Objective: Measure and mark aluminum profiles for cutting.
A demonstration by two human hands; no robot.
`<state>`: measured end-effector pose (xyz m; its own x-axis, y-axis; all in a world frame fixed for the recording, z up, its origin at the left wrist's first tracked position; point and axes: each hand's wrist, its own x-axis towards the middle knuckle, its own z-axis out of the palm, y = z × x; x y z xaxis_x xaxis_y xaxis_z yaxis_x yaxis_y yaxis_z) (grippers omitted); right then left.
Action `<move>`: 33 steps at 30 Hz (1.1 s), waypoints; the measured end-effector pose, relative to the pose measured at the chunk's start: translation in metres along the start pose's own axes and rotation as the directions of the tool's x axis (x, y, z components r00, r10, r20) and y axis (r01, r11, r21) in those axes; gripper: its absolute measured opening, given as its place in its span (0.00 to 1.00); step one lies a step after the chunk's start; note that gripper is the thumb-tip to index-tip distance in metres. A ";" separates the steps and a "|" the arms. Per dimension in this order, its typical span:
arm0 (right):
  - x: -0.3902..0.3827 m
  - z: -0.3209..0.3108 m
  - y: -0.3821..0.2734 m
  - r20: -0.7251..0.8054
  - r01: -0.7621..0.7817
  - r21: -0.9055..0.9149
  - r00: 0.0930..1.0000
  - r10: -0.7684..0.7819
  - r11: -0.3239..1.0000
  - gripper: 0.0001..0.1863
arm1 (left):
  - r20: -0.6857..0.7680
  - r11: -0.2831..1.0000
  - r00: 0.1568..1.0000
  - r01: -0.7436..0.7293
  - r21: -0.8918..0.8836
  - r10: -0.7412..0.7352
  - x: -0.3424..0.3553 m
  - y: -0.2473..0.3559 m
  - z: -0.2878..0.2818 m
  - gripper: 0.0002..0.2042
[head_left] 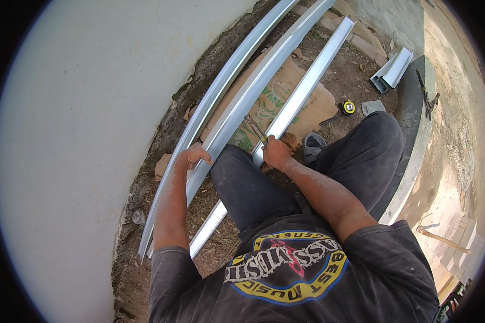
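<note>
Three long silvery metal profiles run from lower left toward the upper right. My left hand [194,156] is curled over the edge of the middle metal profile [264,70], its thumb bent against it. My right hand [276,152] is closed around a slim tool [256,129] with a narrow metal end pointing up and left; its exact kind is unclear. That tool and hand are over the right metal profile [311,81], which passes beneath my bent leg. Along the wall side, the left metal profile [214,91] lies beside the middle one.
A brown paper sack [312,105] lies under the profiles. Beyond my right knee are a yellow-black tape measure [348,107], a grey flat piece [372,107] and short metal profile offcuts [396,70]. A pale wall [91,118] rises at left; a curved curb [412,145] borders the right.
</note>
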<state>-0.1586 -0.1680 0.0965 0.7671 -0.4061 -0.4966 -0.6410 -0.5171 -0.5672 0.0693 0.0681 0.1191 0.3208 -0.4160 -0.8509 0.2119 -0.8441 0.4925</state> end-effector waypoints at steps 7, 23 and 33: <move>-0.008 -0.001 -0.034 0.116 -0.134 0.141 0.986 0.118 0.981 0.27 | -0.232 0.991 0.973 0.022 0.130 0.009 -0.018 0.016 0.028 0.33; 0.000 -0.005 -0.020 -0.027 -0.112 0.065 0.993 0.114 0.992 0.20 | -0.166 0.980 0.975 -0.124 0.157 0.150 -0.028 0.024 0.032 0.32; 0.013 0.000 0.008 -0.107 0.084 -0.039 0.990 -0.087 0.996 0.16 | 0.015 0.997 0.999 -0.045 -0.068 0.046 0.007 -0.009 -0.006 0.28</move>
<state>-0.1536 -0.1775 0.0858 0.8185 -0.4377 -0.3720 -0.5731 -0.5783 -0.5806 0.0753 0.0751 0.1102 0.3161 -0.4593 -0.8302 0.2595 -0.7998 0.5413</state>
